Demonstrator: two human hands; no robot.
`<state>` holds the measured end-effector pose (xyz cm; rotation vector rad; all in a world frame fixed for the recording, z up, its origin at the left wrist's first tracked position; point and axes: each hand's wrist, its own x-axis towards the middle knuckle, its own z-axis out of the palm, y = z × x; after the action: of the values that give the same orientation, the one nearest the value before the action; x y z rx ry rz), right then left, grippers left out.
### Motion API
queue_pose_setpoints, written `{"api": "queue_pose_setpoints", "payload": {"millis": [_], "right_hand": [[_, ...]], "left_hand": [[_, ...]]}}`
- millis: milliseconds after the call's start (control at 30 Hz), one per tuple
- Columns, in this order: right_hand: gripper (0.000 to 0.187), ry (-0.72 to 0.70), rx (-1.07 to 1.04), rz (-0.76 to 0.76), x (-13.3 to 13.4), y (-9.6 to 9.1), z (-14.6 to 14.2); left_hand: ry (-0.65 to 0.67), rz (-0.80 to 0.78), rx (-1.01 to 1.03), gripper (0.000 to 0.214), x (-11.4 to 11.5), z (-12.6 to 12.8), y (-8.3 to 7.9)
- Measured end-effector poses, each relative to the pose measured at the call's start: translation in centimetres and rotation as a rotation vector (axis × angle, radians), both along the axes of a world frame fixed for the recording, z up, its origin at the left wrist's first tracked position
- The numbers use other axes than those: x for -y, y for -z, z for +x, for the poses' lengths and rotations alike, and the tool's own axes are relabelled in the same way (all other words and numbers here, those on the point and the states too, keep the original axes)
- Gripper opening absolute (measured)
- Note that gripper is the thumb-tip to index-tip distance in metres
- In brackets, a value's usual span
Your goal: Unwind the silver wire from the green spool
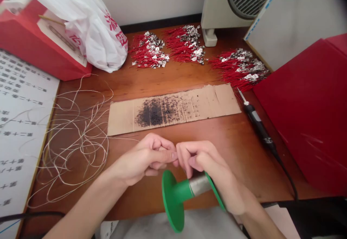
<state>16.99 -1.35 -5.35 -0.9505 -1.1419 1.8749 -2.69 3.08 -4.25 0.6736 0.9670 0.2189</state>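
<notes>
My left hand [151, 156] is closed in a pinch on thin silvery solder wire [127, 139], which runs off to a loose tangle on the left. Its fingertips meet those of my right hand [202, 159], whose fingers are curled shut at the same wire; the bit between them is too fine to see clearly. Just under my right hand is a green spool [182, 191] with silvery wire wound on its right part. The spool lies tilted at the table's front edge, its right flange partly hidden by my right wrist.
A scorched cardboard strip [222, 101] lies ahead. To its right rests a black soldering iron [257, 123] with a cord. Behind are bundles of red wires with metal tabs [151, 51], a white plastic bag [105, 47], a heater or fan [217, 7] and a red box [306, 112].
</notes>
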Motion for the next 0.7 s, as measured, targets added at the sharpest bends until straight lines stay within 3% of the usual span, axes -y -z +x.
{"api": "queue_pose_setpoints", "payload": {"millis": [167,400,600,700], "right_hand": [[0.027,0.098,0.313,0.117,1.0,-0.2,0.0],[0.026,0.267,0.349,0.303,0.5,1.2,-1.0],[0.030,0.348,0.190,0.193,0.1,1.9,-0.8],[0.031,0.424,0.143,0.153,-0.3,2.0,-1.1]], "left_hand": [[0.075,0.240,-0.119,0.026,0.0,0.2,-2.6],[0.074,0.694,-0.433,0.030,2.9,0.9,-4.8],[-0.005,1.231,-0.639,0.022,5.5,1.0,-4.7],[-0.148,1.401,-0.659,0.010,7.2,2.3,-3.6]]}}
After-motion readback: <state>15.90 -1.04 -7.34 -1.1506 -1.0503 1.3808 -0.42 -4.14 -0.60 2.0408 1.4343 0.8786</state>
